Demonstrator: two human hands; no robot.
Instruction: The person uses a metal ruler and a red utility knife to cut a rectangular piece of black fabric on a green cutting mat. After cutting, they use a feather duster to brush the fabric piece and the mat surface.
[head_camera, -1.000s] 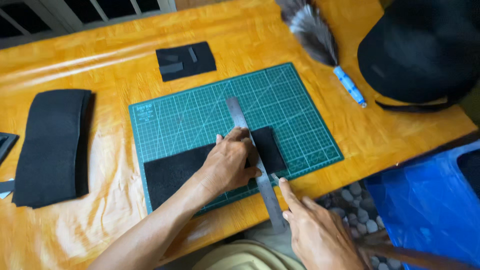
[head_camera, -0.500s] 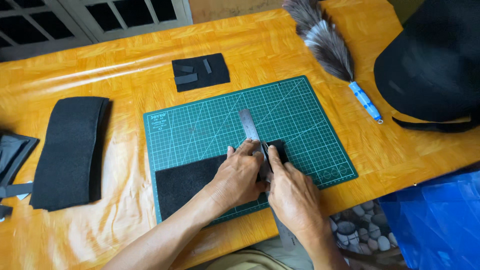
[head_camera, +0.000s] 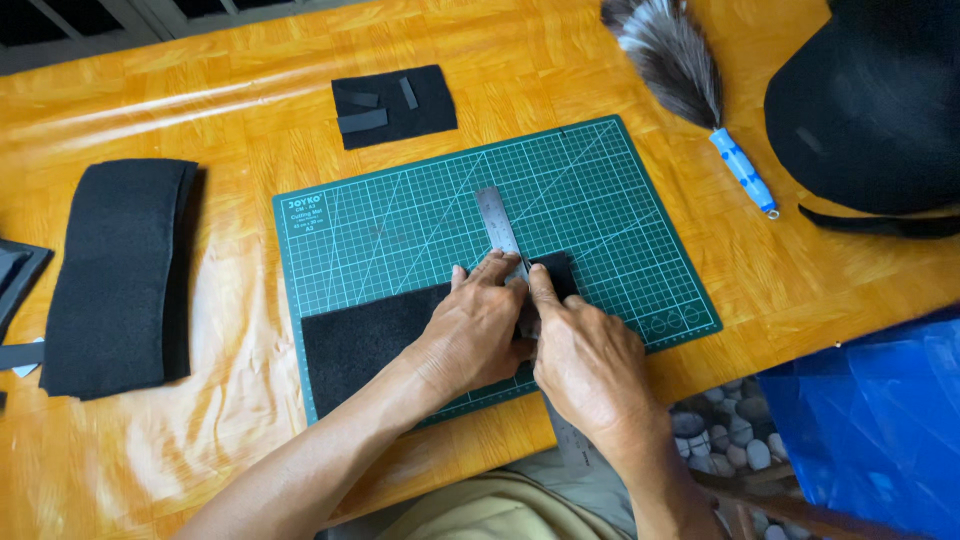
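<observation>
Far to the left of the hands, a folded stack of black fabric (head_camera: 112, 278) lay flat on the orange worktop (head_camera: 200, 110). Beyond the hands and to their left, a small black fabric square (head_camera: 394, 104) carried short dark strips on its surface.

The green cutting mat (head_camera: 400, 215) lay under both hands. A long black fabric strip (head_camera: 370, 335) rested along its near edge, running from the left of the hands to just past them on the right.

The left hand (head_camera: 478, 325) lay flat, fingers together, pressing down on a steel ruler (head_camera: 497, 222) set across the strip; the ruler's far end showed beyond the fingertips, and its near end showed past the worktop edge. The right hand (head_camera: 585, 360) sat touching the left hand, index finger extended along the ruler's edge, remaining fingers curled. Whether it pinched a tool could not be told.

Well to the right and beyond the hands lay a feather duster (head_camera: 680, 70) with a blue handle, then a black cap (head_camera: 880, 100). A blue plastic sheet (head_camera: 880, 420) lay to the near right, below the worktop.
</observation>
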